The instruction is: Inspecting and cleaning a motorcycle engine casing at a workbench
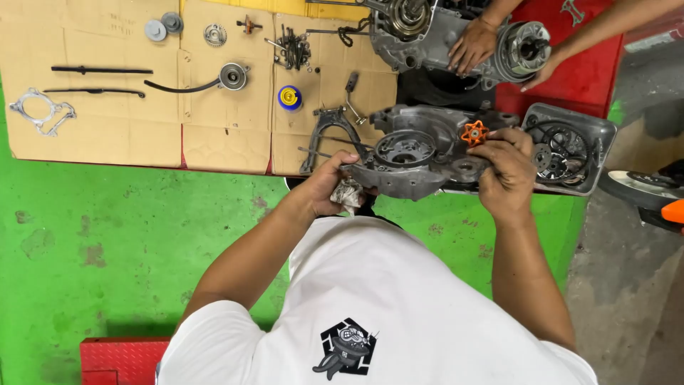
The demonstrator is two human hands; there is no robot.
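A grey metal engine crankcase (410,153) lies in front of me over the edge of the cardboard. My left hand (329,187) grips its near left edge and also pinches a dirty crumpled rag (349,195). My right hand (504,167) holds the case's right end, fingers curled over a round part (467,170) just below an orange star-shaped part (474,132).
Flattened cardboard (107,121) carries a gasket (39,110), two long black guides (100,70), gears and bolts (293,48), and a blue-yellow cap (289,96). A grey cover (570,146) sits right. Another person's hands (472,44) rest on a second engine (442,32) on a red mat (591,71).
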